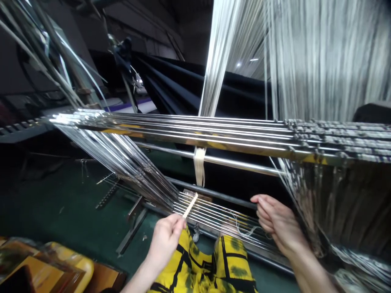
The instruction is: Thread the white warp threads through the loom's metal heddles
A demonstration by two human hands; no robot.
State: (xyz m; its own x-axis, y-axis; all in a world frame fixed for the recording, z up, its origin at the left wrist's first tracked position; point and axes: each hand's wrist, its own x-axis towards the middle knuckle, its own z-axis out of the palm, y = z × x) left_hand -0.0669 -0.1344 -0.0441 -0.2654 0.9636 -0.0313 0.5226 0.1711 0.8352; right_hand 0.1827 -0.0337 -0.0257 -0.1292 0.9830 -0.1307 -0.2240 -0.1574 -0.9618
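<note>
My left hand [166,238], low and left of centre, is closed around the lower end of a thin, flat, pale strip [190,206]. The strip's tip slants up to the right, over a row of thin metal rods [214,217]. Fingertips together in a pinch, my right hand [276,221] is raised near the right part of a dark horizontal bar [226,196]. What it holds, if anything, I cannot make out, and it is slightly blurred. Between the hands, a bundle of cream yarn [199,167] hangs over a shiny metal bar [244,164].
Long metal heddle rods [189,126] cross the view. Dense white threads [330,57] hang at right, and many wire heddles [131,162] at left. Dark cloth [174,85] is stretched behind. A yellow-edged wooden object [70,260] sits lower left on the green floor [67,195].
</note>
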